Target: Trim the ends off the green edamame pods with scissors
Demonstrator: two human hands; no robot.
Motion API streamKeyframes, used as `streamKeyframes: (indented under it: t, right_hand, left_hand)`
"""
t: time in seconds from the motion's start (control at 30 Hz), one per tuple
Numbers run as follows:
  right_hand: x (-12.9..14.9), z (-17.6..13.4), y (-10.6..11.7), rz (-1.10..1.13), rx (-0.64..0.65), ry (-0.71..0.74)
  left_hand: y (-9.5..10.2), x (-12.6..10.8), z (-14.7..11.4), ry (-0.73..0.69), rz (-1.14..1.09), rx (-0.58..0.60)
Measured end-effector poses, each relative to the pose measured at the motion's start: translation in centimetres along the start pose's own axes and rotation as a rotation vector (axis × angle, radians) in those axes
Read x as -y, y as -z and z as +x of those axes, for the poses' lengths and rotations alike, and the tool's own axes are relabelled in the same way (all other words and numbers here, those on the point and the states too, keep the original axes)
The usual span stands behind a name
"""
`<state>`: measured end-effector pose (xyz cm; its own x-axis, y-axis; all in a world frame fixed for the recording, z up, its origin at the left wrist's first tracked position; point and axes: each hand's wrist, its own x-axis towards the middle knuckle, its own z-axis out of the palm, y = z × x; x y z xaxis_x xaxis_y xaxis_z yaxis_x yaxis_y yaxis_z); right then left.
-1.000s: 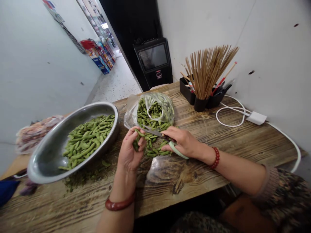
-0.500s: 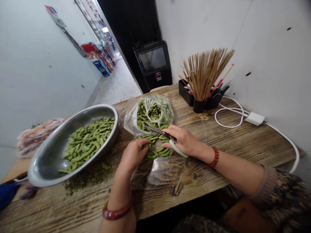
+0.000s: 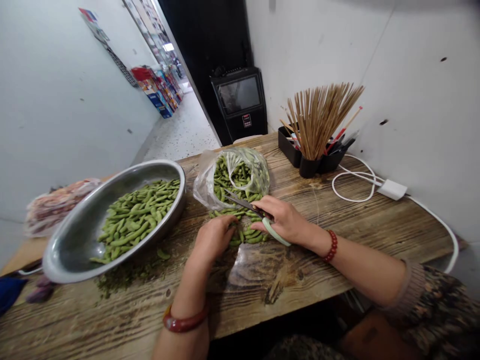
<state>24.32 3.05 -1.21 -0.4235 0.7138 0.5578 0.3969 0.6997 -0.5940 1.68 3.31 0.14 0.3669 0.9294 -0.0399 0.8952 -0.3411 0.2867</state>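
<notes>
My right hand (image 3: 279,217) is closed around the pale green handles of a pair of scissors (image 3: 244,203), whose dark blades are a little apart and point left over the pods. My left hand (image 3: 215,235) reaches in from the left, its fingers bent together among loose edamame pods (image 3: 255,235) on the table. What lies between those fingertips is hidden. Just beyond both hands, a clear plastic bag (image 3: 204,182) lies with its mouth towards me, full of more pods. To the left, a large steel basin (image 3: 80,255) holds a heap of green edamame pods (image 3: 137,215).
Trimmed green scraps (image 3: 129,272) lie below the basin on the wooden table (image 3: 258,290). Behind the basin is a plastic bag of pinkish stuff (image 3: 60,205). At the back right, a black holder (image 3: 309,169) carries many thin sticks, near a white cable with adapter (image 3: 392,189).
My left hand has shifted slightly right, further over the loose pods. The right hand and scissors hold nearly the same place. The view has tilted a little.
</notes>
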Motion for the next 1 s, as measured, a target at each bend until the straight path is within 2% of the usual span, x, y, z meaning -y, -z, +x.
streamKeyframes:
  t: [0.1, 0.2, 0.27, 0.33, 0.43, 0.63, 0.77, 1.0]
  right_hand:
    - [0.1, 0.1, 0.0, 0.028, -0.010, -0.021]
    - [0.1, 0.2, 0.1, 0.031, -0.047, -0.028]
    - [0.0, 0.3, 0.3, 0.014, -0.071, -0.018]
    - [-0.2, 0.4, 0.4, -0.005, -0.085, -0.013]
    - [-0.2, 0.4, 0.7, -0.036, -0.041, 0.018]
    - [0.3, 0.4, 0.9, -0.077, 0.097, 0.006]
    - [0.2, 0.4, 1.2, -0.168, 0.106, 0.003]
    - [0.5, 0.6, 1.8, -0.172, 0.133, 0.035]
  left_hand:
    - [-0.3, -0.2, 0.3, -0.014, -0.215, -0.166]
    - [0.0, -0.7, 0.4, -0.001, -0.609, -0.292]
    - [0.3, -1.2, 0.1, 0.061, -0.905, -0.268]
    - [0.6, -1.6, -0.2, 0.115, -1.164, -0.192]
    - [0.9, -2.1, -0.6, 0.110, -1.400, -0.128]
    - [1.2, -2.6, -0.8, 0.135, -1.517, -0.132]
    - [1.4, -2.9, -0.8, 0.194, -1.516, -0.139]
    - [1.3, -2.7, -0.7, 0.252, -1.484, -0.254]
